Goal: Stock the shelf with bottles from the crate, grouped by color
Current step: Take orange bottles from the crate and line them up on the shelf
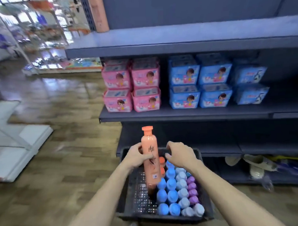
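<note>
Orange bottle (pixel 150 157) stands upright in the left hand (pixel 138 157), whose fingers (pixel 147 157) wrap its middle, its base just above the crate (pixel 131 195). The right hand (pixel 180 153) hovers with loosely curled fingers, holding nothing, over two more orange caps (pixel 162 161) at the crate's far end. Nearer sit rows of blue (pixel 172 196), pale blue (pixel 182 190) and purple bottles (pixel 192 190). On the upper shelf (pixel 175 34) one orange bottle (pixel 98 14) stands at far left. Stocking looks barely begun.
</note>
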Tool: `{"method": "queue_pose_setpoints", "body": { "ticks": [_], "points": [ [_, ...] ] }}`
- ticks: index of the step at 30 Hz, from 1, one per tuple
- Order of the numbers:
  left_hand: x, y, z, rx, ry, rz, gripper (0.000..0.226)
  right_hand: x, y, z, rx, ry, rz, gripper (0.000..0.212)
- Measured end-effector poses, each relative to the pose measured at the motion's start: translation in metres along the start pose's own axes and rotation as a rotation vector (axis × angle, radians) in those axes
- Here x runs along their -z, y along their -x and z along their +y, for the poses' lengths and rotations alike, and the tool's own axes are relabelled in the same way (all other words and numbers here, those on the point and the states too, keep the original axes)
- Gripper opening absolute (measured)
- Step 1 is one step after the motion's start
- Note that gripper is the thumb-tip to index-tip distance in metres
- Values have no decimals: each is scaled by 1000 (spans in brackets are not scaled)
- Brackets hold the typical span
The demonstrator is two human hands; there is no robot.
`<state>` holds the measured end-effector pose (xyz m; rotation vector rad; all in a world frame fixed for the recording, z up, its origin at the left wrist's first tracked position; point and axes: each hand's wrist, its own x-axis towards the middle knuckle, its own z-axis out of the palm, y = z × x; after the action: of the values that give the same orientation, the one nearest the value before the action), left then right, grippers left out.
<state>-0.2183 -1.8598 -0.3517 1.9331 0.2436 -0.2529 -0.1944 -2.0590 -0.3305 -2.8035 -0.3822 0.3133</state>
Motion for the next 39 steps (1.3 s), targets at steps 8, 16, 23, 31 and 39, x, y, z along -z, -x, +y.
{"method": "queue_pose_setpoints", "body": {
  "ticks": [8,16,23,31,39],
  "points": [
    [100,-29,172,-460,-39,95,55,174,-52,-69,184,48,467,24],
    [187,-30,314,-775,-114,223,42,316,-72,-128,266,155,737,29],
    [232,-45,352,-798,-79,217,47,340,-97,-153,237,202,732,32],
    [246,-80,347,-739,-14,210,40,341,-129,-163,175,249,677,31],
    [255,-112,354,-713,-49,172,41,334,-153,-172,170,237,643,33]
  ]
}}
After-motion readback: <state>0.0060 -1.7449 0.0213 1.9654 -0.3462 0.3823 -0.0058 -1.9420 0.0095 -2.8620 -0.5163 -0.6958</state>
